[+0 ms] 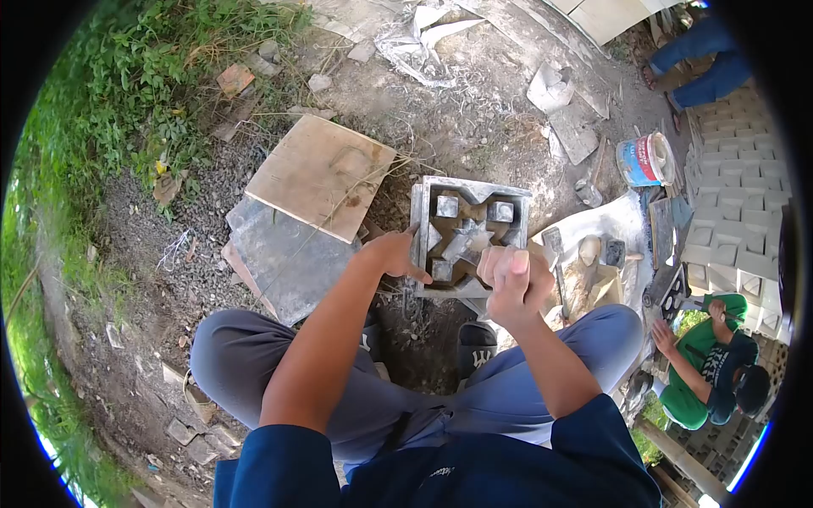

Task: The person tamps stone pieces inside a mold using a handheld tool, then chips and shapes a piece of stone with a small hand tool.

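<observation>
A square grey metal block mould (518, 190) lies on the ground before my knees, with several raised square studs and a star-shaped piece in its middle. My left hand (394, 254) grips the mould's left wall near the lower corner, thumb toward the inside. Over the mould's lower right part, my right hand (515, 284) is closed with its thumb on top. Whatever it may hold is hidden by the fingers. That hand covers the lower right corner of the mould.
Left of the mould are a wooden board (309, 173) and a grey slab (292, 254). To the right stand a paint bucket (641, 161), a hammer-like tool (553, 245) and a pale sheet (614, 224). Stacked blocks (732, 195) line the far right, near a seated person (711, 364) and another's legs (703, 63).
</observation>
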A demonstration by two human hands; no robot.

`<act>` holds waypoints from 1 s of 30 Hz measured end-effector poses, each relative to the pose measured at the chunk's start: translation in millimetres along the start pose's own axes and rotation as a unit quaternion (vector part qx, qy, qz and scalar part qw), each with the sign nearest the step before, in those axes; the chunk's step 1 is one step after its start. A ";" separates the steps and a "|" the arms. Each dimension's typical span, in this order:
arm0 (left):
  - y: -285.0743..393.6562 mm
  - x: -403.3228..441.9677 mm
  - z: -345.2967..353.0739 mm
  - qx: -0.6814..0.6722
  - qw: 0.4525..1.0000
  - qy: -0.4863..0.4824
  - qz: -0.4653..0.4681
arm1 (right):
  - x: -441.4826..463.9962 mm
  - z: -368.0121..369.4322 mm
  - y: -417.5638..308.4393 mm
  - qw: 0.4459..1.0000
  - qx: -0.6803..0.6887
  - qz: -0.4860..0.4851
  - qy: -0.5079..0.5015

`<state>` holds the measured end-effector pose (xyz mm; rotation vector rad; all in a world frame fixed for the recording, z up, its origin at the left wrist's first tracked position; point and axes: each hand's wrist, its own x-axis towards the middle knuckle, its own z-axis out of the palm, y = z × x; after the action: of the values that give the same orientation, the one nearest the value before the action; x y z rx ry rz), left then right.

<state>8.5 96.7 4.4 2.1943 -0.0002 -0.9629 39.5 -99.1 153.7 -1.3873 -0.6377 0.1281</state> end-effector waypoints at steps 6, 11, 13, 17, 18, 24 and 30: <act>8.7 -7.6 -9.5 -0.002 0.999 -0.030 -0.032 | 1.8 1.1 20.4 0.992 -0.129 0.007 0.001; 0.6 -5.9 0.6 -0.002 1.000 -0.004 -0.019 | -1.7 -2.2 12.1 0.998 -0.040 -0.056 -0.011; 3.7 -2.2 -4.3 -0.002 1.000 0.006 -0.016 | 11.7 -0.5 17.8 0.995 -0.090 0.033 0.036; 1.7 -2.9 -3.5 -0.007 1.000 -0.011 -0.025 | 6.9 -1.4 3.1 0.999 0.006 -0.035 0.002; 2.8 -2.6 -3.9 -0.001 1.000 -0.007 -0.021 | 5.4 -3.7 9.4 0.999 0.007 -0.044 -0.013; 11.3 -6.8 -13.0 -0.006 0.997 -0.050 -0.056 | 16.5 0.2 -1.6 0.998 0.031 -0.036 -0.029; 6.3 -2.7 -7.0 0.001 0.999 -0.028 -0.032 | 20.5 -14.7 25.8 0.995 0.096 0.006 0.001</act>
<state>12.8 97.1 13.2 2.1810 0.0438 -1.0601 70.8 -97.5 135.9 -1.2061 -0.5982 0.1928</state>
